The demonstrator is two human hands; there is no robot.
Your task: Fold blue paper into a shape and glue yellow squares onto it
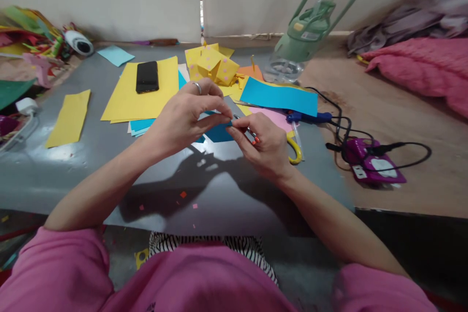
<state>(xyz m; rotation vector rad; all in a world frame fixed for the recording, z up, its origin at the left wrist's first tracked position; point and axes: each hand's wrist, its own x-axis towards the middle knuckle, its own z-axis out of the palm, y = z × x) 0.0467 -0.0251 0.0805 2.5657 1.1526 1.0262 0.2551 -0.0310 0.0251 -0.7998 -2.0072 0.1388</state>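
My left hand (193,109), with a ring on one finger, is closed in a pinch above the table. Its thumb and forefinger meet the fingertips of my right hand (265,144); what they pinch is too small to make out. My right hand is closed around a slim shiny tool (251,133) with an orange-red end, its kind partly hidden by the fingers. Right behind the fingertips shows a dark blue piece of paper (219,132); whether it is held or lies on the table I cannot tell. Yellow-handled scissors (294,151) lie beside my right hand.
Behind my hands are a polka-dotted yellow paper shape (212,64), a bright blue strip (280,96) and a blue-handled tool (310,117). A black phone (147,77) rests on yellow sheets (122,102). A green-topped bottle (305,34) and a purple power block (373,161) with cables stand right.
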